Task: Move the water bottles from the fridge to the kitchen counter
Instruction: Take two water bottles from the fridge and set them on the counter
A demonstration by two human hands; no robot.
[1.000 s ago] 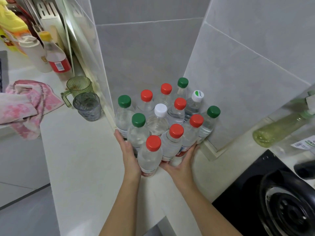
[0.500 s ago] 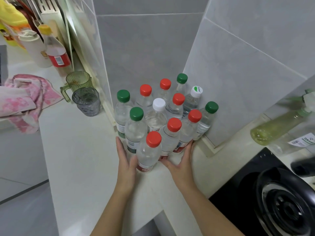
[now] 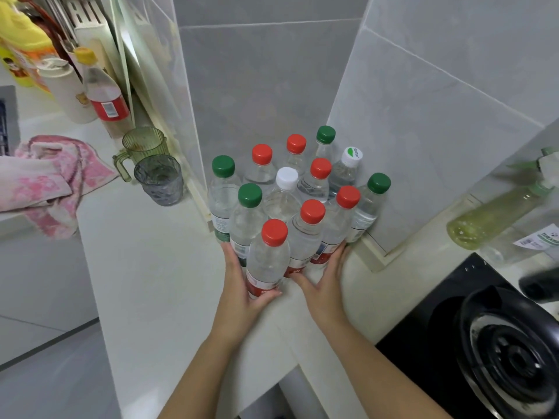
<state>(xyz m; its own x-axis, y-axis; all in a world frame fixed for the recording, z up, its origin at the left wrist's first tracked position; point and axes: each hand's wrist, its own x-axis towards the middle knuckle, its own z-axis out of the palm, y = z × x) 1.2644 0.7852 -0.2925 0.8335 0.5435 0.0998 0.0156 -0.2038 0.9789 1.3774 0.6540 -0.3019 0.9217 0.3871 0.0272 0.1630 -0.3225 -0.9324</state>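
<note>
Twelve water bottles point(image 3: 290, 204) stand upright, packed into the tabletop's point(image 3: 151, 267) back corner against the tiled walls. Your left hand point(image 3: 242, 282) and right hand point(image 3: 323, 279) lie flat, fingers straight, pressing the front bottles' bases. Likely full: heavy, thin-walled, slick. Grip mid-body.

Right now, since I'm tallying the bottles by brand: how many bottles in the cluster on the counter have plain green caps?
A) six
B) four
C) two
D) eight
B: among the water bottles in the corner, four carry green caps. Six have red caps, and two have white caps, one of them printed with a small green logo.
</note>
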